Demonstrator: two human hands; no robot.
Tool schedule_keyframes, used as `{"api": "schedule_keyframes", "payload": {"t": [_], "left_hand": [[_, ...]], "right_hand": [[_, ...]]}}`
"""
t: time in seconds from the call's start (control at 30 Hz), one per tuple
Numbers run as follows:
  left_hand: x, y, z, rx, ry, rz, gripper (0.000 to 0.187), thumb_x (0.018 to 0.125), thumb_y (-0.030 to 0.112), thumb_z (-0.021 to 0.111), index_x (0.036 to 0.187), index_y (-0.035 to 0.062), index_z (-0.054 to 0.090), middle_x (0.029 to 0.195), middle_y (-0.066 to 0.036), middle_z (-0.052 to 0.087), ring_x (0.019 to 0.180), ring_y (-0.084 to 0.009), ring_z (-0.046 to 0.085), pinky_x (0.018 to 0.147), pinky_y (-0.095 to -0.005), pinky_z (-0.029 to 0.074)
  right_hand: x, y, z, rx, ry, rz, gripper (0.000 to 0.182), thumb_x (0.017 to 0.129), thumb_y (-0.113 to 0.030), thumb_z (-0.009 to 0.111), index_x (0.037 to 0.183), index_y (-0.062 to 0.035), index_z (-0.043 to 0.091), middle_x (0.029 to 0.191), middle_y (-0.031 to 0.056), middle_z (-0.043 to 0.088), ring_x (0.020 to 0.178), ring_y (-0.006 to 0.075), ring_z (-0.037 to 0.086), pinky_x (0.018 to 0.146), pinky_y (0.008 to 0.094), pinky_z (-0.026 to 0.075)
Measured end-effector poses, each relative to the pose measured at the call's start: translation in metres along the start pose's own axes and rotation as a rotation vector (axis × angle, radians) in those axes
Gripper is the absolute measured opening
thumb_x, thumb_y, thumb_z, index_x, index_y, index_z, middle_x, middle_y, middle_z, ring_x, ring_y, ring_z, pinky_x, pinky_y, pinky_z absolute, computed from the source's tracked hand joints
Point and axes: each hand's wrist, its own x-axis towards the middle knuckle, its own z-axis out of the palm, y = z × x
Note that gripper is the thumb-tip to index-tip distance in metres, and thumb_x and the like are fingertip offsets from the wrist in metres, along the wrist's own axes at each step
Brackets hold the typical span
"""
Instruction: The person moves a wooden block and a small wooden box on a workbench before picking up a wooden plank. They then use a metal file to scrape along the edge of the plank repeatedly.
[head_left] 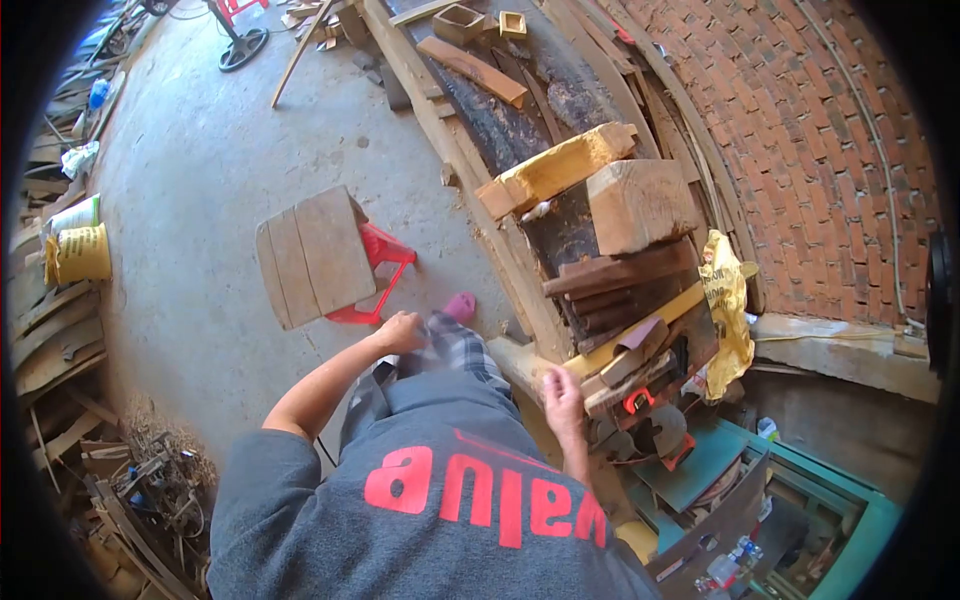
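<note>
My left hand (401,334) is raised in front of my thigh, its fingers curled in and nothing visible in them. It is nearest to a small stool with a wooden board top (312,258) and red plastic legs (385,255). My right hand (563,398) hangs beside the near end of a wooden workbench (470,190), its fingers loosely bent and nothing seen in them. Close to it on the bench lie a yellowish wood strip (640,335), a folded brown sheet (641,334) and a red-and-black object (638,400). Dark wood strips (620,285) are stacked just beyond.
A large wood block (640,205) and a yellow-faced timber (560,168) sit farther along the bench. A yellow sack (728,310) hangs by the brick wall (820,150). A green metal frame (720,460) stands at lower right. Wood scraps (150,500) and a yellow bucket (80,253) line the left.
</note>
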Motion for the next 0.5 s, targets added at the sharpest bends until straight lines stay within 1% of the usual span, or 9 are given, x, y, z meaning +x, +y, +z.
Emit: {"api": "schedule_keyframes", "payload": {"t": [0.03,0.1,0.13,0.2,0.27,0.33,0.4,0.43,0.5], "left_hand": [[0.012,0.000,-0.007,0.057,0.059,-0.035,0.056,0.077,0.036,0.072,0.121,0.0035,0.059,0.122,-0.027,0.056,0.116,-0.0424,0.054,0.099,-0.0484,0.046],[0.036,-0.003,-0.017,0.134,0.135,-0.097,0.058,0.077,0.038,0.072,0.123,0.0051,0.058,0.126,-0.028,0.051,0.115,-0.0453,0.054,0.099,-0.0498,0.045],[0.045,-0.002,-0.029,0.167,0.160,-0.104,0.061,0.077,0.039,0.072,0.125,0.0053,0.057,0.124,-0.027,0.052,0.115,-0.0452,0.053,0.099,-0.0495,0.046],[0.063,-0.002,-0.048,0.196,0.191,-0.141,0.061,0.077,0.040,0.073,0.125,0.0051,0.057,0.126,-0.026,0.051,0.118,-0.0460,0.050,0.098,-0.0499,0.046],[0.076,0.010,-0.063,0.207,0.199,-0.131,0.062,0.076,0.042,0.073,0.124,0.0056,0.058,0.128,-0.025,0.050,0.119,-0.0460,0.048,0.099,-0.0506,0.045],[0.071,0.042,-0.084,0.390,-0.002,-0.115,0.064,0.076,0.046,0.073,0.124,0.0075,0.059,0.130,-0.023,0.049,0.120,-0.0439,0.048,0.100,-0.0522,0.044],[0.073,0.064,-0.092,0.555,-0.031,-0.119,0.063,0.075,0.048,0.072,0.124,0.0108,0.060,0.132,-0.021,0.049,0.123,-0.0400,0.047,0.096,-0.0517,0.044],[0.078,0.066,-0.095,0.678,-0.060,-0.063,0.062,0.075,0.047,0.072,0.125,0.0122,0.060,0.133,-0.020,0.049,0.124,-0.0379,0.046,0.094,-0.0495,0.043],[0.093,0.059,-0.100,0.872,-0.070,0.057,0.057,0.074,0.046,0.071,0.122,0.0154,0.064,0.133,-0.017,0.050,0.124,-0.0336,0.045,0.088,-0.0432,0.040]], "right_hand": [[0.009,0.004,0.010,-0.015,-0.083,-0.108,0.022,0.094,-0.019,0.062,0.112,-0.0053,0.065,0.091,0.0042,0.062,0.077,0.0126,0.059,0.069,0.0269,0.050],[0.017,0.016,0.032,0.056,-0.166,-0.084,0.025,0.093,-0.021,0.064,0.111,-0.0053,0.065,0.093,0.0061,0.064,0.077,0.0140,0.061,0.069,0.0286,0.052],[0.019,0.016,0.041,0.032,-0.216,0.001,0.022,0.093,-0.017,0.062,0.112,-0.0062,0.065,0.095,0.0071,0.065,0.077,0.0149,0.062,0.070,0.0292,0.052],[0.025,0.047,0.067,0.078,-0.280,0.042,0.023,0.093,-0.019,0.063,0.113,-0.0083,0.064,0.094,0.0142,0.063,0.080,0.0251,0.065,0.072,0.0362,0.053],[0.028,0.068,0.089,0.032,-0.273,0.022,0.023,0.092,-0.018,0.063,0.113,-0.0088,0.063,0.095,0.0168,0.064,0.082,0.0293,0.066,0.072,0.0391,0.053],[0.028,0.081,0.113,0.084,-0.232,0.052,0.024,0.090,-0.018,0.065,0.112,-0.0086,0.063,0.096,0.0179,0.064,0.087,0.0330,0.066,0.076,0.0411,0.053],[0.029,0.103,0.149,0.214,-0.094,0.112,0.024,0.089,-0.021,0.066,0.107,-0.0053,0.062,0.093,0.0187,0.064,0.090,0.0346,0.065,0.079,0.0417,0.051],[0.034,0.092,0.143,0.125,-0.155,0.156,0.024,0.090,-0.024,0.065,0.101,-0.0027,0.060,0.089,0.0181,0.064,0.087,0.0357,0.063,0.078,0.0425,0.049],[0.042,0.070,0.147,0.138,-0.084,0.165,0.024,0.091,-0.025,0.063,0.098,-0.0021,0.060,0.086,0.0178,0.063,0.083,0.0342,0.062,0.075,0.0414,0.048]]}}
